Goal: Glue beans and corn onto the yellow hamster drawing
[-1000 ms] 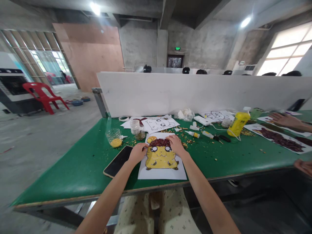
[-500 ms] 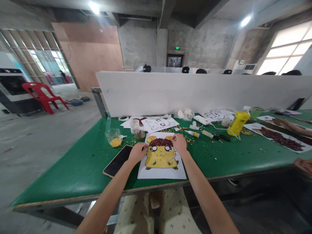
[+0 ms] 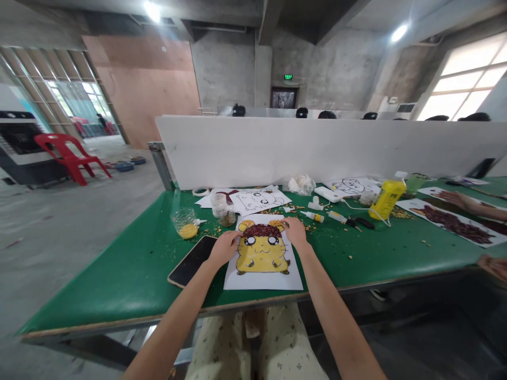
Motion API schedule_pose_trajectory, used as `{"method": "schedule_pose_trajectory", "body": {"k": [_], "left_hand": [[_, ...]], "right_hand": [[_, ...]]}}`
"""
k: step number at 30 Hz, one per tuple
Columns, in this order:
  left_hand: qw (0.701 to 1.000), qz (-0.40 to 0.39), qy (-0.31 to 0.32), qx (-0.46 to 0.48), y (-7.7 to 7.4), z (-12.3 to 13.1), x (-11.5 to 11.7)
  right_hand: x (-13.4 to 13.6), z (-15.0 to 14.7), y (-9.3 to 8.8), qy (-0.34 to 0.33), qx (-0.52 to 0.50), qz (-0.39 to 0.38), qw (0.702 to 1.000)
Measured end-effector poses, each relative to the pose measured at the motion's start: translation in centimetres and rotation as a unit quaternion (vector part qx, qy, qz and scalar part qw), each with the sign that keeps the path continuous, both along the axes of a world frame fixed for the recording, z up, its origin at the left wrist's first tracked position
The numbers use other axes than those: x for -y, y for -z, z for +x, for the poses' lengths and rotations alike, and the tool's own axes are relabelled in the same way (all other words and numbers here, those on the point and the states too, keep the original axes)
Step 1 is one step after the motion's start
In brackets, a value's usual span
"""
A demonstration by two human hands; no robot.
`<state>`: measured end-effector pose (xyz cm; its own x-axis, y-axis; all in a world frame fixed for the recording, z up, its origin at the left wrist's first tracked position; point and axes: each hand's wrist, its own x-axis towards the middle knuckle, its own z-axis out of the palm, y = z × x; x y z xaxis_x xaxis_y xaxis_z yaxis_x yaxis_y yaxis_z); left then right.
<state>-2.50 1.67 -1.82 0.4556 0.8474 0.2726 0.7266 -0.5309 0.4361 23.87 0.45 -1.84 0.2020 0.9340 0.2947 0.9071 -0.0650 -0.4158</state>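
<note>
**Two ears in view on the seed picture (image 3: 262, 256)**

From my remote post, I record one material change over the past second: the right hand (image 3: 295, 231) has moved outward. It previously covered the right-hand ear (image 3: 274, 224) and part of the dark crown (image 3: 261, 231). It now sits at the ear's outer edge, leaving the yellow pieces there exposed. In my judgement, this puts the attention on the ear's rim and lets its filling be checked against the left-hand ear (image 3: 247, 225).

The seed picture lies flat on the green table (image 3: 130, 269), close to the near edge, with no shift of note.

Left hand (image 3: 226, 246): fingers bent and drawn narrow, tips at the left border of the crown, position essentially unchanged. I judge that it steadies the sheet. Right hand: fingers bent, tips close together. I cannot tell whether either hand grips a kernel, or anything else; the fingertips are too small to read.

Surroundings: a dark phone (image 3: 192, 262) lies just beside the sheet, partly behind the left forearm. A clear cup (image 3: 185, 224) with yellow contents stands beyond the phone. Loose kernels (image 3: 311, 228) and a small glue bottle (image 3: 315, 216) lie to the right. Further right, well apart, a co-worker's hand (image 3: 455, 199) is over other sheets.
</note>
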Motion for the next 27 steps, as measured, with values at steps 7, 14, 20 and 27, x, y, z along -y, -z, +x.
{"method": "schedule_pose_trajectory", "body": {"k": [7, 14, 20, 27], "left_hand": [[1.000, -0.006, -0.002, -0.003, 0.14, 0.03, -0.15], [1.000, -0.011, -0.004, -0.003, 0.18, 0.01, -0.17], [1.000, -0.013, -0.005, -0.005, 0.06, 0.07, -0.08], [1.000, -0.014, -0.006, -0.009, 0.00, 0.06, 0.02]], "right_hand": [[0.08, 0.58, 0.21, 0.068, 0.007, -0.018, 0.998], [0.16, -0.04, -0.23, -0.024, 0.024, -0.013, 0.999], [0.16, 0.27, -0.10, 0.022, 0.025, -0.020, 0.999], [0.01, 0.23, 0.10, 0.023, 0.026, -0.018, 0.999]]}}
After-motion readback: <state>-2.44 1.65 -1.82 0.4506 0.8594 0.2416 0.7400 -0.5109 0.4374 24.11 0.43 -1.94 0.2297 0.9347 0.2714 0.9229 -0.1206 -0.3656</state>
